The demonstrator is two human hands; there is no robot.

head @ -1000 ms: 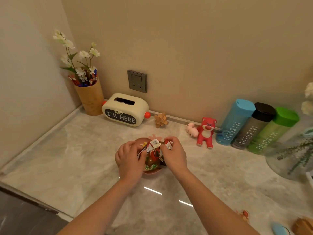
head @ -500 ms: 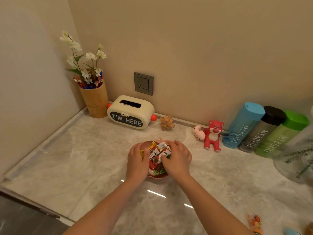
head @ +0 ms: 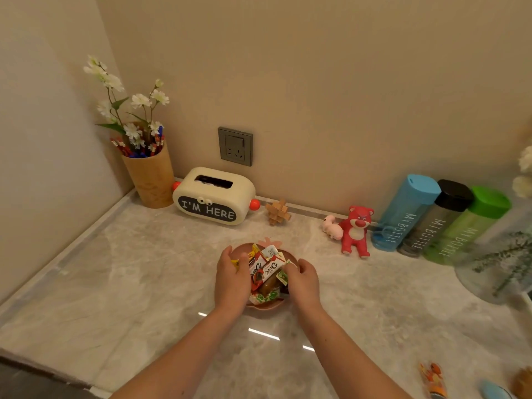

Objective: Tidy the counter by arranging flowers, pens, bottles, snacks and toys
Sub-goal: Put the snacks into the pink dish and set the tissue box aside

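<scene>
A pink dish [head: 266,307] sits mid-counter, heaped with wrapped snacks [head: 266,269], among them two Dove packets. My left hand [head: 231,279] curls round the left side of the pile, thumb near the dish's far rim. My right hand [head: 304,280] curls against the right side, its fingertips on a green-and-white wrapper. White flowers [head: 138,102] and pens [head: 138,149] stand in a bamboo cup [head: 151,181] in the corner. A blue bottle [head: 406,211], a black-capped bottle [head: 436,220] and a green bottle [head: 467,226] line the wall. A red bear [head: 357,230] and a pink pig [head: 332,227] stand beside them.
A cream "I'M HERE" tissue box [head: 214,197] and a wooden puzzle [head: 277,212] sit along the back wall under a socket [head: 235,146]. A glass vase [head: 503,263] stands at the right edge. A small orange toy [head: 433,380] lies near the front right.
My hands have drawn apart from over the pile to its two sides, so more wrappers show. The dish has stayed in place; my view has shifted a little.
</scene>
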